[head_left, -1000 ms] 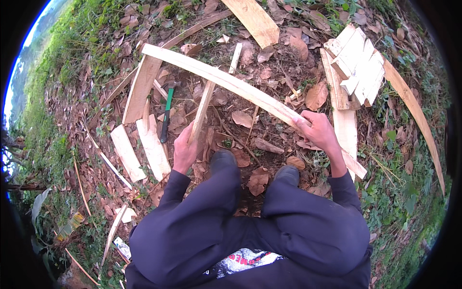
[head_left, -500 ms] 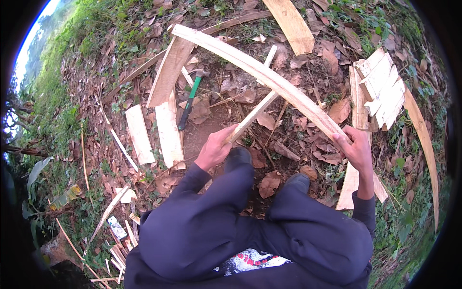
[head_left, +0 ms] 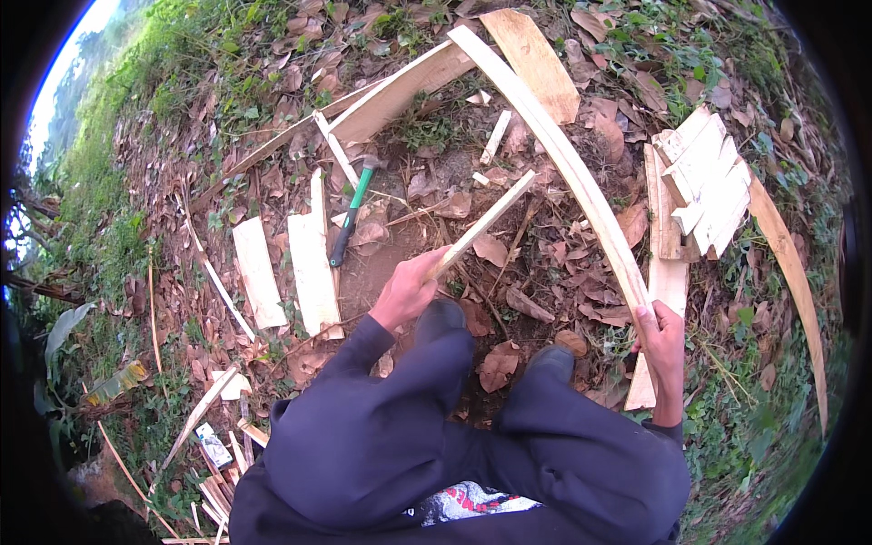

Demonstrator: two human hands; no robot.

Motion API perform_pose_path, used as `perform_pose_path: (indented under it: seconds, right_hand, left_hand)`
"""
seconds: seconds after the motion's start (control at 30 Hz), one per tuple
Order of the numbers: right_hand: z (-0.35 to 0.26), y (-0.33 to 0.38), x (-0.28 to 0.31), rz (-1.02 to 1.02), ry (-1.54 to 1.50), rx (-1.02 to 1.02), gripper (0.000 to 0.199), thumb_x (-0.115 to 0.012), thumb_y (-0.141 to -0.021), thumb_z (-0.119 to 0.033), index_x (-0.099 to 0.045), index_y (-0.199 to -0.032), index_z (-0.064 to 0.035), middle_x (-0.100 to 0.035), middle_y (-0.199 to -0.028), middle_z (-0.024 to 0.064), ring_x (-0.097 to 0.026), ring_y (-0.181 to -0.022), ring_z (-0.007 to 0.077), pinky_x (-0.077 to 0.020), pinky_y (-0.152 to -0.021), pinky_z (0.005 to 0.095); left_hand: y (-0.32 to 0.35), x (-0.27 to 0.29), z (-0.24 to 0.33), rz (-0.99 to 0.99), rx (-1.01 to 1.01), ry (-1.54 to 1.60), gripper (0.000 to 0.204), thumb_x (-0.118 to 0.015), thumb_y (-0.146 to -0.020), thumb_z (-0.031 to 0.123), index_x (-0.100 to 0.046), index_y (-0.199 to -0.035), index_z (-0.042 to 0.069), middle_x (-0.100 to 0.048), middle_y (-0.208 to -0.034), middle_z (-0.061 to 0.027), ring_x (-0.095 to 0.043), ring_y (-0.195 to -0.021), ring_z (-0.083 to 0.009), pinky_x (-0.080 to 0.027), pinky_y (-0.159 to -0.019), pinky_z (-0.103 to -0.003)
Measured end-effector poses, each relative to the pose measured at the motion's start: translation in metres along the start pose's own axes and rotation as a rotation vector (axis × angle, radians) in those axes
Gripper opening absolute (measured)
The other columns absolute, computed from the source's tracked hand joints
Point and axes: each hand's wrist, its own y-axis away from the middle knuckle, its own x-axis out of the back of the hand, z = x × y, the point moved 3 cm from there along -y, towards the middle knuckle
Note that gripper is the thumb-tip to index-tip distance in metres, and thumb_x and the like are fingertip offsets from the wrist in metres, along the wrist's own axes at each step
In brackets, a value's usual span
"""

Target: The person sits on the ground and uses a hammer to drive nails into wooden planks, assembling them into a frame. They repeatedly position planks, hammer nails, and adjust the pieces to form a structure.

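My left hand [head_left: 406, 289] is closed around the near end of a short wooden stick [head_left: 486, 221], which points away to the right. My right hand [head_left: 661, 343] grips the near end of a long pale wooden batten [head_left: 563, 150]. At its far end the batten meets a wide wooden board [head_left: 404, 93] that slants off to the left; whether they are fastened cannot be made out. A claw hammer [head_left: 355, 207] with a green and black handle lies on the ground beyond my left hand.
Stacked short wooden pieces [head_left: 711, 182] lie at the right, beside a long curved-looking strip [head_left: 790, 263]. Two short boards [head_left: 259, 272] rest left of the hammer. Another board [head_left: 531, 64] lies at the far side. Offcuts [head_left: 218, 495] sit at lower left. Dry leaves cover the ground.
The batten and its wide board have swung to the right, with my right hand drawn nearer to me. The stick in my left hand now stands apart from the batten.
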Motion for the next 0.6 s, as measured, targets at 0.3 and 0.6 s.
perform_pose_path:
  seconds: [0.3, 0.6]
  right_hand:
    - [0.056, -0.02, 0.003, -0.043, -0.054, -0.063, 0.031, -0.061, -0.1, -0.026, -0.061, -0.09, 0.0029, -0.057, -0.067, 0.0044, -0.059, -0.053, 0.0106, -0.05, -0.05, 0.0273]
    - [0.089, -0.045, 0.022, -0.15, 0.042, -0.112, 0.032, -0.061, -0.1, -0.029, -0.063, -0.101, 0.0031, -0.066, -0.077, 0.0078, -0.067, -0.07, 0.0129, -0.0534, -0.066, 0.029]
  left_hand:
    - [-0.046, -0.034, -0.005, -0.084, -0.058, -0.096, 0.06, -0.057, -0.075, 0.0, -0.054, -0.135, -0.001, -0.066, -0.116, -0.0258, -0.064, -0.108, -0.0418, -0.05, -0.095, -0.044]
    - [-0.108, -0.041, 0.018, -0.116, -0.159, -0.155, 0.058, -0.051, -0.074, -0.007, -0.058, -0.131, 0.0, -0.066, -0.115, -0.0263, -0.063, -0.105, -0.0427, -0.049, -0.093, -0.046]
